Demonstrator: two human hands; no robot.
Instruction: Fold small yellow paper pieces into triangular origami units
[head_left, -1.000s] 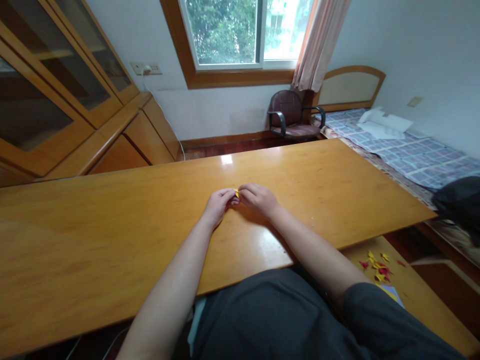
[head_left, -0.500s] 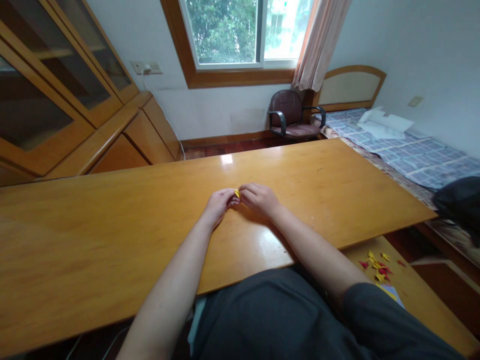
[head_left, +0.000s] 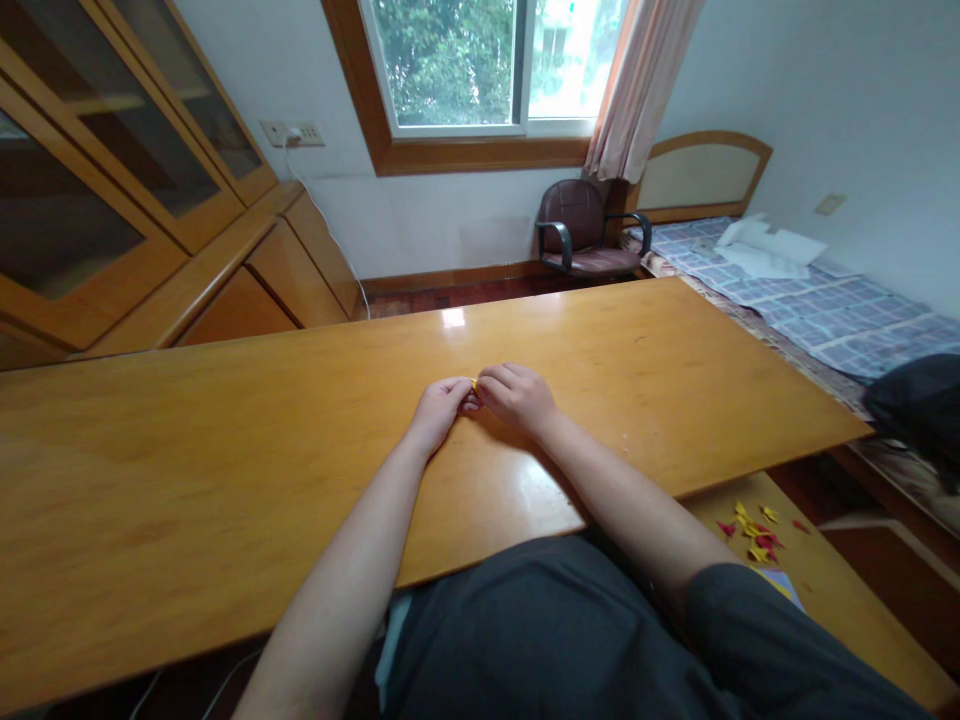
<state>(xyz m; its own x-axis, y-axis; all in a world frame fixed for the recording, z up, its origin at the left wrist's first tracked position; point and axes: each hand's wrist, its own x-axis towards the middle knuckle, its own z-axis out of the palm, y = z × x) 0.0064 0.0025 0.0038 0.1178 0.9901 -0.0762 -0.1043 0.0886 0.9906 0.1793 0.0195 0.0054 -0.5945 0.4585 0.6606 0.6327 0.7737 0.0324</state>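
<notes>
Just above the wooden table [head_left: 262, 460], a small piece of folded yellow paper [head_left: 474, 384] is pinched between my two hands. Only a sliver of it shows; the fingers cover the rest. My left hand [head_left: 441, 408] closes on its left side with thumb and fingertips. From the right, my right hand [head_left: 517, 394] curls its fingers over the other side. The fingertips of both hands nearly meet around the paper.
Several folded paper pieces, yellow and red [head_left: 754, 532], lie on a lower wooden surface [head_left: 847, 590] at right, near a stack of paper sheets [head_left: 784, 588]. Beyond the table stand a chair [head_left: 581, 235], a bed [head_left: 817, 300] and a cabinet [head_left: 225, 280].
The fingers have closed further over the yellow paper, so less of it shows. Both hands stay at nearly the same place above the table.
</notes>
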